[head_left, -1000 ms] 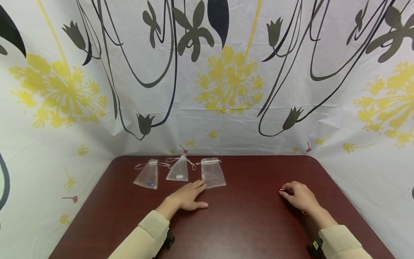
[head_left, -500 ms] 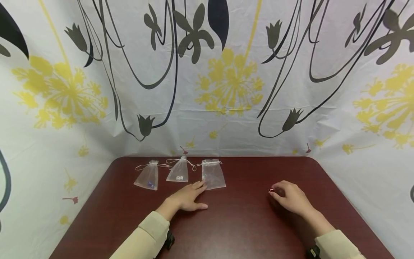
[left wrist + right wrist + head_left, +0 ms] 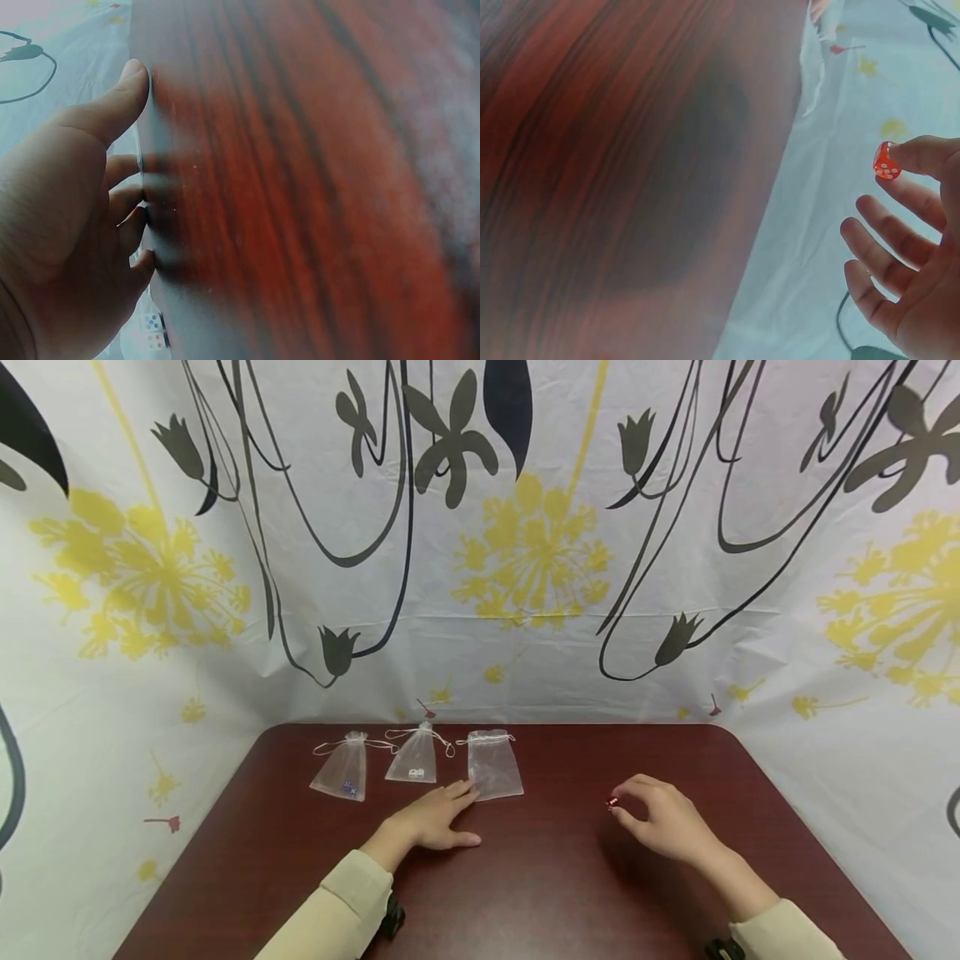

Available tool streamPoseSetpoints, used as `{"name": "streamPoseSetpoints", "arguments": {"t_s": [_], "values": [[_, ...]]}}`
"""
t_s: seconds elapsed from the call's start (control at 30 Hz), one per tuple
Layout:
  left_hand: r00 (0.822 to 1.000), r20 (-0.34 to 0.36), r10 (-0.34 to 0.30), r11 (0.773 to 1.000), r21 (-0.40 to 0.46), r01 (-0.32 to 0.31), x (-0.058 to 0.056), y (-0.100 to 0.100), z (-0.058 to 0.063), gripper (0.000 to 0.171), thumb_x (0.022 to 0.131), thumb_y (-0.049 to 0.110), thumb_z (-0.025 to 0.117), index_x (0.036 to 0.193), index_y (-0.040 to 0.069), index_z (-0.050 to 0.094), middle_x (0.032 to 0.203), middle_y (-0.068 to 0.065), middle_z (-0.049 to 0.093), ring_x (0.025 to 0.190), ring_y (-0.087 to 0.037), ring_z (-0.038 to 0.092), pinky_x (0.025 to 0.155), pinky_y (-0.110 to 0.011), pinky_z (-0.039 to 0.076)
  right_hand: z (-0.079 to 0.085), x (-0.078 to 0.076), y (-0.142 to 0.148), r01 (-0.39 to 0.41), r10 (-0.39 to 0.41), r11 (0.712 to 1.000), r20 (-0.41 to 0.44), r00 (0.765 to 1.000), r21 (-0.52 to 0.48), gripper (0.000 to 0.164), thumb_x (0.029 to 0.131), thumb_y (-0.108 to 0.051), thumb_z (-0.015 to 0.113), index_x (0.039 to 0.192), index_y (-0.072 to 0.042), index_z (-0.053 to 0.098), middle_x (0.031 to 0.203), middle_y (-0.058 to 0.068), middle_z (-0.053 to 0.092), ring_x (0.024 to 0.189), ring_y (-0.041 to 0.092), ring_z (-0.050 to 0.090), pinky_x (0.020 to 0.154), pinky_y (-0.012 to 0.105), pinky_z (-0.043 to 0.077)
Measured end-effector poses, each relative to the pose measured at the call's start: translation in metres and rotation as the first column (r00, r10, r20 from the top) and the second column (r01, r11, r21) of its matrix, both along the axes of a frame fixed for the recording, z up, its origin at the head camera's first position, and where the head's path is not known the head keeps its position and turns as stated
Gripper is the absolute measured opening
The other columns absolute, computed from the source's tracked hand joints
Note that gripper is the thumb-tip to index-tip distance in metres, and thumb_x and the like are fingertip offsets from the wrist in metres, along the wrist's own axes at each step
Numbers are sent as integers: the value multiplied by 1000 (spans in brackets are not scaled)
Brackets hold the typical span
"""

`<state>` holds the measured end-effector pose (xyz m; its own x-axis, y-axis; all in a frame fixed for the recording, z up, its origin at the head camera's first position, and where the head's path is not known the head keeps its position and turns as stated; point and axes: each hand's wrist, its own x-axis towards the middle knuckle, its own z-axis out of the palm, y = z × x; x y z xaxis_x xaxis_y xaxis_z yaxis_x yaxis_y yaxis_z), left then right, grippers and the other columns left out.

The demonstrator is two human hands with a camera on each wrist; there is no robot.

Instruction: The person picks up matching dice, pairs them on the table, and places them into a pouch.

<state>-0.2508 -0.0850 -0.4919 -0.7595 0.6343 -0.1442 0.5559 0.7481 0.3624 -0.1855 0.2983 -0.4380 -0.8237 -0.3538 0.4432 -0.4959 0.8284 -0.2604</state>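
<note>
Between thumb and index finger my right hand (image 3: 670,818) pinches a red die (image 3: 886,160) with white dots, held above the table's right half. The other fingers of that hand are spread in the right wrist view. My left hand (image 3: 435,817) rests on the table with fingers extended, its fingertips at the lower left corner of a flat sheer drawstring bag (image 3: 495,764). Left of it lies a sheer bag (image 3: 414,753) with white dice (image 3: 416,772) inside. Farthest left is another sheer bag (image 3: 347,764), holding blue dice (image 3: 349,788).
The dark red wooden table (image 3: 555,893) ends at a patterned cloth (image 3: 525,677) hanging behind and at the sides. All the bags lie in a row near the far edge.
My right hand has moved left across the table with the red die and risen slightly. A red object seen by the right wrist earlier is out of sight now. The left hand stays put.
</note>
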Motion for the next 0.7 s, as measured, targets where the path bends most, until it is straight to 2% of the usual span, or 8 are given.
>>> {"name": "streamPoseSetpoints", "arguments": {"t_s": [0.33, 0.7], "values": [[1000, 0, -21, 1000, 2, 21, -3, -1, -1, 83, 95, 57, 63, 159, 14, 34, 167, -5, 22, 153, -26, 21, 122, -47, 23, 9, 5, -12, -109, 109, 994, 6, 994, 6, 18, 82, -15, 82, 94, -25, 72, 96, -18, 65, 87, 7, 66, 70, 36, 55], [1000, 15, 0, 1000, 7, 0, -3, -1, -1, 83, 94, 58, 63, 159, 16, 34, 167, -4, 23, 153, -26, 21, 122, -48, 23, 19, 7, -37, -160, 160, 987, -9, 987, -8, 17, 83, -18, 83, 94, -25, 72, 96, -19, 64, 86, 1, 63, 68, 33, 54]]}}
